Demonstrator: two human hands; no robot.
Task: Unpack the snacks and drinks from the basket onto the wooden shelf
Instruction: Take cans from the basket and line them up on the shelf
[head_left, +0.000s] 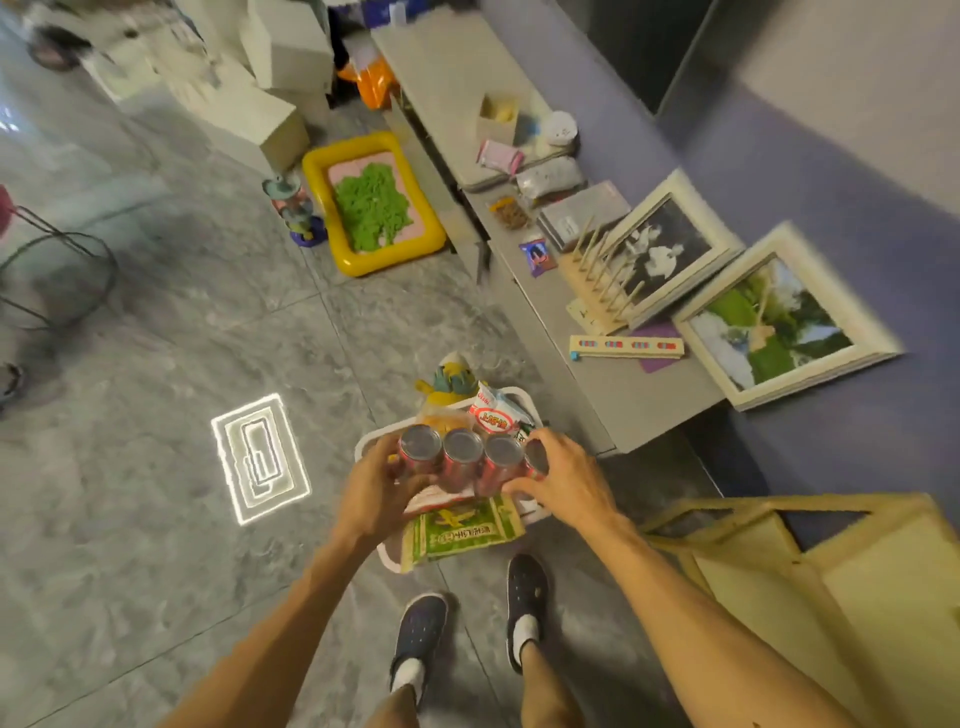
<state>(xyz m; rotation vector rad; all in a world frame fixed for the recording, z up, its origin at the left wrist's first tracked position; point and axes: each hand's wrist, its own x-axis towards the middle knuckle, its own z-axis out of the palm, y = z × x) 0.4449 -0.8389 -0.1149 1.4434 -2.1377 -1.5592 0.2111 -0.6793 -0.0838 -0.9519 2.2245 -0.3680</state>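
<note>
A white plastic basket (365, 442) stands on the grey floor in front of my feet. Above it I hold a row of several red drink cans (462, 460) between both hands. My left hand (375, 491) grips the left end of the row and my right hand (563, 478) grips the right end. Inside the basket lie a green snack packet (465, 530), a white and red snack bag (493, 415) and a yellow packet (441, 421). The pale wooden shelf (810, 566) stands at the lower right, beside my right arm.
A low grey cabinet (597, 374) along the purple wall carries two framed pictures (784, 317), a wooden peg rack and small packets. A yellow inflatable tray (374, 202) with green sand lies on the floor beyond. White boxes are stacked far behind; a wire chair stands left.
</note>
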